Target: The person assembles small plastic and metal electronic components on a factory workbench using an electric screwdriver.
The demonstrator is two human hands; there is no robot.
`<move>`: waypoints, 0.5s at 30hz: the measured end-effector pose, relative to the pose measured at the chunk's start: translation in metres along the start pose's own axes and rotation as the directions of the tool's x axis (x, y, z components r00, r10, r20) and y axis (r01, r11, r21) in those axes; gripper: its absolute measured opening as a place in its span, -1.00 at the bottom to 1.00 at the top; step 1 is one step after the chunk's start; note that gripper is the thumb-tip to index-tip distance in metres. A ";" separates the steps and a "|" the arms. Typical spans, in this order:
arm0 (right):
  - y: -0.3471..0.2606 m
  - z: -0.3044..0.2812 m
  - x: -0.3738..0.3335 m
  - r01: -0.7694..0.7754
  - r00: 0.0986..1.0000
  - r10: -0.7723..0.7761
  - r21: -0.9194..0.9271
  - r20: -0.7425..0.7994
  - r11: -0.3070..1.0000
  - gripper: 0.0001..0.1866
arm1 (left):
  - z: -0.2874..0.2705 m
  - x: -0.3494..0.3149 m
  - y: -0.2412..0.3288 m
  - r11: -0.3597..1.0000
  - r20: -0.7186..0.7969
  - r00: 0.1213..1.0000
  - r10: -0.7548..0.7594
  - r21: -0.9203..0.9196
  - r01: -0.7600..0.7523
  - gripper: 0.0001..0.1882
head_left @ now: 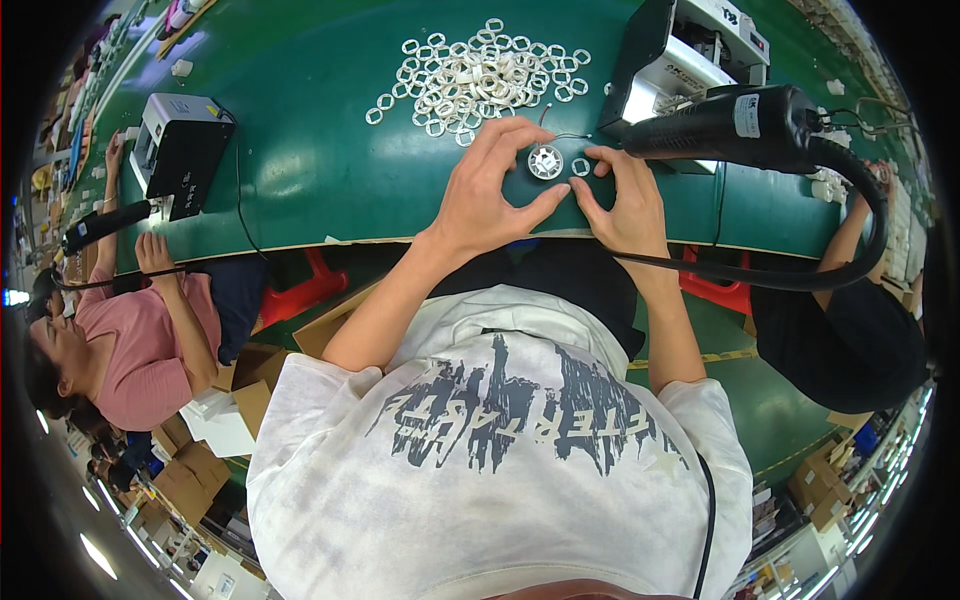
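Observation:
On the green table (330, 190) lies a small round silver part (545, 162) with a pale centre and thin wires. My left hand (488, 190) curves around its left side, thumb and fingers spread apart. Just to the right is a single white ring (581, 158) with a squarish hole. My right hand (630, 203) is beside it, the parted thumb and index finger near the ring without a visible grip. Farther back lies a heap of similar white rings (480, 85), several of them scattered around its edge.
At the right stands a black and white machine (690, 65); a thick black handle-like device (720, 125) with a curved cable reaches in front. Another machine (180, 155) is at the left, near a co-worker in a pink shirt (160, 350). A co-worker in black (840, 340) sits at right.

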State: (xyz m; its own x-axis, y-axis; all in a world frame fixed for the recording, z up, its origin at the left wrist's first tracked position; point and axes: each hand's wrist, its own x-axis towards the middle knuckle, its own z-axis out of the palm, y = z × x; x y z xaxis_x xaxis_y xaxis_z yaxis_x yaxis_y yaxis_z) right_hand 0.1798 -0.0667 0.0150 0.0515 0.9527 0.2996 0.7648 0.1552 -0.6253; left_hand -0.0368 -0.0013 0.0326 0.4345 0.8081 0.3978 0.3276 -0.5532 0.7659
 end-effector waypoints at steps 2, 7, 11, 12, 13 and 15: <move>0.002 0.001 0.000 0.002 1.000 -0.002 -0.023 0.010 1.000 -0.61 | -0.001 0.002 0.001 0.989 0.064 0.992 -0.107 -0.091 0.113 -0.42; 0.008 0.001 0.006 0.030 0.999 -0.029 -0.042 0.034 0.999 -0.65 | 0.014 0.000 -0.009 0.737 0.261 0.876 -0.406 -0.473 0.482 -0.66; -0.007 -0.006 0.003 -0.253 0.964 0.230 0.206 0.132 0.945 -0.68 | 0.014 -0.003 -0.012 0.697 0.267 0.855 -0.444 -0.497 0.517 -0.72; -0.011 -0.007 0.005 -0.249 0.965 0.224 0.203 0.138 0.947 -0.68 | 0.015 -0.004 -0.015 0.694 0.260 0.856 -0.447 -0.502 0.516 -0.72; -0.014 -0.008 0.008 -0.206 0.977 0.182 0.294 0.108 0.933 -0.68 | 0.017 -0.004 -0.019 0.709 0.274 0.863 -0.424 -0.493 0.504 -0.67; -0.018 -0.009 0.013 -0.163 0.986 0.145 0.378 0.077 0.911 -0.67 | 0.014 -0.003 -0.021 0.721 0.289 0.870 -0.400 -0.486 0.494 -0.61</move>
State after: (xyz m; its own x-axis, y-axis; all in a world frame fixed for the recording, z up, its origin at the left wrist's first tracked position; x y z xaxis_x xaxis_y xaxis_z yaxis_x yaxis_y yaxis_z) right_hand 0.1728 -0.0599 0.0364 0.1118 0.9824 0.1493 0.4455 0.0847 -0.8912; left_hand -0.0333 0.0048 0.0081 0.4892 0.8656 -0.1068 0.0426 0.0986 0.9942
